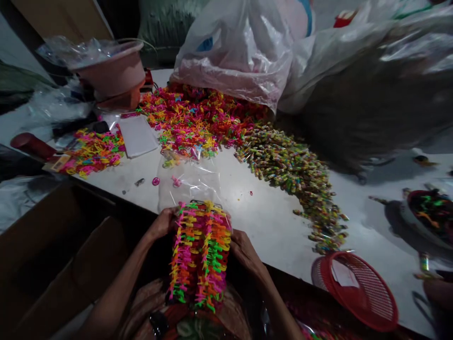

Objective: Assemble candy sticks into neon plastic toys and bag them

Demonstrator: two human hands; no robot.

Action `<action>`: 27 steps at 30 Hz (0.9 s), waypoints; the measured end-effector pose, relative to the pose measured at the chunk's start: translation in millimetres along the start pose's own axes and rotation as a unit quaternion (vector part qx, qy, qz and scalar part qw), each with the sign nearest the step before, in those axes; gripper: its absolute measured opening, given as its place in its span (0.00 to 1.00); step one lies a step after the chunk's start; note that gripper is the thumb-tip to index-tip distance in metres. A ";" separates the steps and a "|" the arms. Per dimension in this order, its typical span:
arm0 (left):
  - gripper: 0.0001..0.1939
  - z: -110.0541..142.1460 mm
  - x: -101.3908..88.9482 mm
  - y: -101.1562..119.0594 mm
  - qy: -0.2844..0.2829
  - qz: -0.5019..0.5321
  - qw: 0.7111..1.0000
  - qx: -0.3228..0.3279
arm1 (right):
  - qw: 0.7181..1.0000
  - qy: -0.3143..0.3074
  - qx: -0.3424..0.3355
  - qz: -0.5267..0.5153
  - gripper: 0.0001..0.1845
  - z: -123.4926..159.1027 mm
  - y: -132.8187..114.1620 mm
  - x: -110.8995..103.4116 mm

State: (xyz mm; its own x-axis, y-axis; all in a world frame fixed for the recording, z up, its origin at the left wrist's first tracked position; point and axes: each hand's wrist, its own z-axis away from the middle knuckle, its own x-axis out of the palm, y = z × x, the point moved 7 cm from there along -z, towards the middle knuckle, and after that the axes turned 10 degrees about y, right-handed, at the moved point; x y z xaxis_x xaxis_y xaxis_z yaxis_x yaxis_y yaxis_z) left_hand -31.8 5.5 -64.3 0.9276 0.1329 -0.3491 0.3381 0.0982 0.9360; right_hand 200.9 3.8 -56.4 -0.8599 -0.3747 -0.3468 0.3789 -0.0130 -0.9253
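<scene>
My left hand (163, 223) and my right hand (245, 251) grip the two sides of a stacked bundle of small bright plastic pieces (200, 255), pink, orange, yellow and green, at the near edge of the white table (262, 212). The bundle's top end sits in the mouth of a clear plastic bag (189, 179) that lies flat on the table just beyond it. Both hands have their fingers curled round the bundle.
A heap of loose bright plastic pieces (198, 118) and a long pile of small wrapped items (293, 174) lie beyond. A red mesh basket (357, 288) rests at the right, a pink bowl (113, 71) back left, and big clear bags (247, 52) behind.
</scene>
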 end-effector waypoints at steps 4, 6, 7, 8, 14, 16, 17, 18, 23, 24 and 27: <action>0.08 22.2 -6.3 -1.6 0.029 -0.075 0.997 0.011 | 0.999 0.017 -0.013 0.034 0.15 12.4 8.1 -0.9; 0.08 30.5 -21.6 9.4 0.161 -0.091 0.980 0.075 | 0.996 0.089 -0.018 0.023 0.13 15.9 8.5 -6.9; 0.09 35.3 -28.9 17.3 0.226 -0.100 0.962 0.117 | 0.991 0.134 -0.020 0.014 0.12 17.1 7.8 -11.1; 0.09 40.1 -34.1 26.4 0.276 -0.112 0.941 0.163 | 0.984 0.178 -0.024 0.002 0.11 18.2 6.3 -15.2; 0.05 57.2 -30.3 71.7 0.290 -0.204 0.859 0.369 | 0.962 0.242 -0.124 -0.010 0.10 10.0 -19.4 -19.4; 0.06 63.2 -31.9 76.9 0.300 -0.221 0.850 0.374 | 0.954 0.248 -0.168 0.032 0.06 9.0 -29.7 -19.4; 0.06 66.7 -32.7 78.6 0.305 -0.228 0.845 0.374 | 0.947 0.256 -0.185 0.053 0.07 10.2 -34.0 -19.7; 0.06 70.3 -32.9 79.8 0.308 -0.235 0.841 0.377 | 0.940 0.264 -0.203 0.074 0.07 12.6 -38.0 -19.7; 0.08 87.7 -31.5 79.9 0.300 -0.264 0.814 0.422 | 0.890 0.257 -0.325 0.192 0.08 35.3 -58.0 -7.7; 0.08 91.1 -31.4 78.0 0.292 -0.269 0.811 0.431 | 0.879 0.251 -0.340 0.218 0.09 39.8 -59.7 -4.9; 0.10 104.7 -29.0 69.7 0.230 -0.283 0.811 0.458 | 0.853 0.234 -0.372 0.282 0.11 53.2 -59.0 -0.8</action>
State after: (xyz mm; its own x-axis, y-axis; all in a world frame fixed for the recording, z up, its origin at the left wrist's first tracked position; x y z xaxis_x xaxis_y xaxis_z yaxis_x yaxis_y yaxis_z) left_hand -18.6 -94.8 15.9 0.4967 0.6964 -0.5181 0.8602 -0.4744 0.1870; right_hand 197.4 -44.4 6.7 -0.7205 0.2861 -0.6316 0.6052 0.7041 -0.3714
